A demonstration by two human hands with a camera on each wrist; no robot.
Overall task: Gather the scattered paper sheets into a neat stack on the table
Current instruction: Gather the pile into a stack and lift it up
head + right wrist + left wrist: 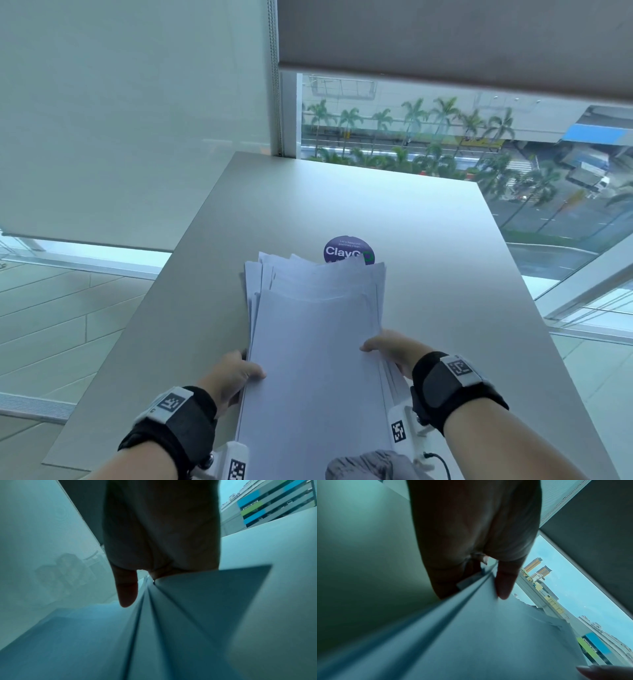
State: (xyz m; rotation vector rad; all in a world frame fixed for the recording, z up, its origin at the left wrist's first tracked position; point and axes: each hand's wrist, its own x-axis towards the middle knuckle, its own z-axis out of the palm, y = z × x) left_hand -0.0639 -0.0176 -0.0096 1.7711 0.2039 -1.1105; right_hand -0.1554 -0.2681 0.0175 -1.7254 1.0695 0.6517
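A thick bundle of white paper sheets [315, 335] is held above the grey table [445, 260], its far edges ragged and fanned. My left hand [239, 371] grips the bundle's left edge, thumb on top and fingers underneath. My right hand [387, 347] grips the right edge the same way. In the left wrist view the thumb [504, 582] presses on the top sheet [488, 635], with layered sheet edges below it. In the right wrist view the thumb [126, 588] lies on the paper sheets [180, 615], which splay apart along their edge.
A round purple sticker [346, 250] lies on the table just past the sheets, partly covered by them. Beyond the table's far edge are a window [445, 144] and roller blinds [445, 37]. A grey garment [370, 466] shows at the bottom edge.
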